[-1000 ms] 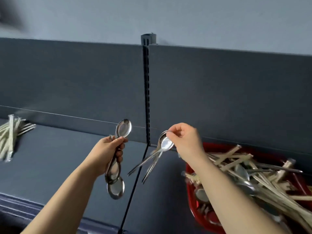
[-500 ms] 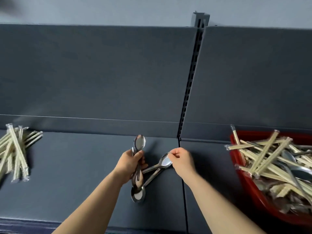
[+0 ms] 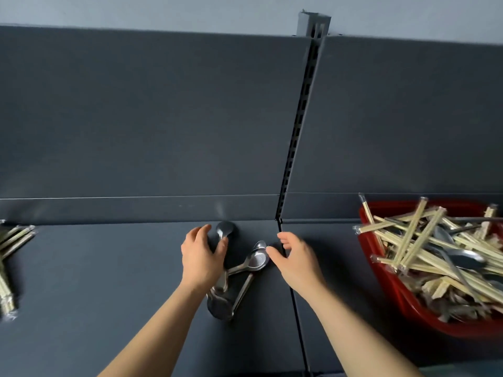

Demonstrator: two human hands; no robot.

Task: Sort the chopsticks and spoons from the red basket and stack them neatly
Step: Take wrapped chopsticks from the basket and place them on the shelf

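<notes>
Steel spoons (image 3: 257, 261) touch the slack-fingered left hand (image 3: 200, 257); right hand (image 3: 295, 258) spread, holding nothing.

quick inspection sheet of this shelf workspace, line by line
surface: dark grey shelf, with a panel seam passing beneath the right hand.
job's things: metal spoons lie in a loose crossed heap on the shelf. The red basket at right holds wrapped chopsticks mixed with more spoons. A sorted chopstick pile lies at far left.
clutter: nothing seen.
grippers: left hand rests over the spoon handles, fingers relaxed. Right hand is open, thumb tip beside a spoon bowl.
cables: nothing seen.
surroundings: grey back panel, slotted upright, pale wall above.
</notes>
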